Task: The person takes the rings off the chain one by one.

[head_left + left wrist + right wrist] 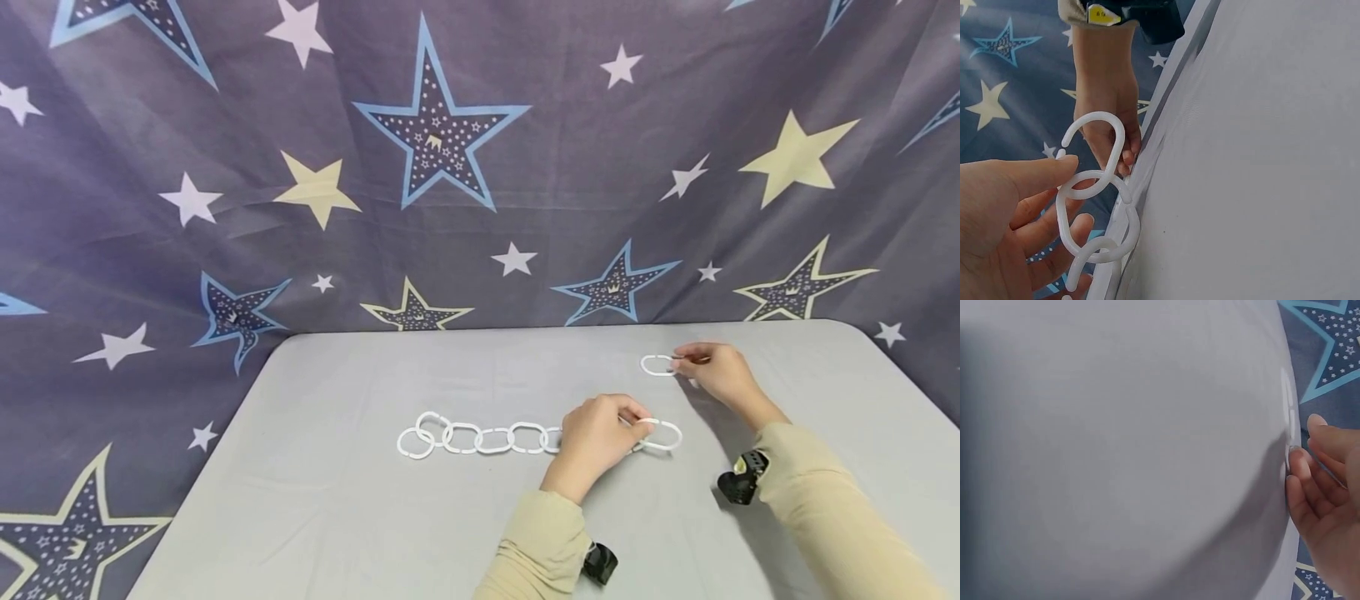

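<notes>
A chain of white plastic C-shaped links (495, 440) stretches leftward across the grey-covered table. My left hand (600, 437) grips the chain near its right end, and the last link (663, 435) sticks out past the fingers. In the left wrist view, the left thumb (1054, 169) presses against a link (1099, 215) whose opening shows; the other fingers lie behind the chain. Farther back and right, my right hand (716, 371) pinches the right end of a separate white link (656, 365). That link (1286, 394) appears edge-on in the right wrist view, partly hidden by the fingertips.
The table (322, 517) has a pale grey cloth surface with rounded back corners. Right behind its back edge hangs a dark curtain (487, 242) printed with stars. A black wrist camera (600, 564) sits at the left sleeve and another camera (742, 477) at the right.
</notes>
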Demonstrator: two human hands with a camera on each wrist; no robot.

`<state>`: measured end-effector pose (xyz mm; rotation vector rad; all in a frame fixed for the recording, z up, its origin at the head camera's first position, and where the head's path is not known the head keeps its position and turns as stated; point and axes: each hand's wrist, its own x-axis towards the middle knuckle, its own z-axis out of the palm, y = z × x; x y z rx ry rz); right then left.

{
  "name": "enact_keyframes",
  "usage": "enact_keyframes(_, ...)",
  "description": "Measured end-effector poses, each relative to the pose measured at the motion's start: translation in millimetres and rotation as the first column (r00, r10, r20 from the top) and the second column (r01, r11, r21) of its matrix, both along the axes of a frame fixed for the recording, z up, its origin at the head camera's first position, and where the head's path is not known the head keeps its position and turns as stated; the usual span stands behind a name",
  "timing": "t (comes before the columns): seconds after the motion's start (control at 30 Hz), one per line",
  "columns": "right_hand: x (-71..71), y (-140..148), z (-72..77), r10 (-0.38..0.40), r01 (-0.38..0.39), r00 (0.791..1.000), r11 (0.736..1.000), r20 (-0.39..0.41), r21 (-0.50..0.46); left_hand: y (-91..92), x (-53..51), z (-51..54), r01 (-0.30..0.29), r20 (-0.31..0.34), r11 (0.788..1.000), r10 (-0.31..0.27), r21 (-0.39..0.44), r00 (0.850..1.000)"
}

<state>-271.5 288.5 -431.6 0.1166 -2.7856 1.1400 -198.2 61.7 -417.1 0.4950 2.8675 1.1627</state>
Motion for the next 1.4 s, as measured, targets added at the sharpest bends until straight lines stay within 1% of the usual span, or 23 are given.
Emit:
enact_keyframes(0.13,6.1,-0.3,5.6,0.02,-0.02,1.0,0.999,0.015,-0.033,-1.2,0.1,-0.1,-0.007,0.001,1.0,0.007,0.009,1.0)
enact_keyframes(0.23,12.6,-2.5,10.7,0.054,-0.053,0.999,0.996,0.004,-0.069,-2.1,0.4,0.1,-0.011,0.008,1.0,0.011,0.016,1.0)
enact_keyframes(0.33,21.2,-5.0,15.5,0.082,-0.084,0.996,0.992,-0.022,-0.094,-2.4,0.7,0.5,-0.015,0.016,1.0,0.014,0.024,1.0)
enact_keyframes(0.47,35.0,-6.5,20.0,0.107,-0.11,0.994,0.988,-0.034,-0.111,-2.8,0.9,0.8,-0.027,0.019,0.999,0.027,0.03,0.999)
enact_keyframes(0.7,60.5,-7.7,23.2,0.118,-0.121,0.992,0.987,-0.036,-0.109,-2.4,0.9,-0.1,-0.022,0.019,0.999,0.022,0.031,1.0)
enact_keyframes(0.93,79.6,-15.0,31.0,0.121,-0.128,0.991,0.982,-0.053,-0.14,-2.5,1.1,1.5,-0.028,0.035,0.999,0.027,0.025,0.999)
enact_keyframes(1.07,87.2,-21.2,33.7,0.119,-0.122,0.992,0.983,-0.029,-0.135,-2.8,1.0,2.3,-0.023,0.045,1.0,0.022,0.021,0.999)
enact_keyframes(1.23,92.5,-27.4,32.1,0.13,-0.129,0.991,0.981,0.002,-0.146,-2.8,0.7,2.6,-0.018,0.038,1.0,0.017,0.015,0.999)
enact_keyframes(1.4,94.5,-30.4,26.4,0.17,-0.171,0.985,0.979,-0.012,-0.109,-1.9,0.6,2.3,-0.008,0.025,1.0,0.007,0.016,1.0)
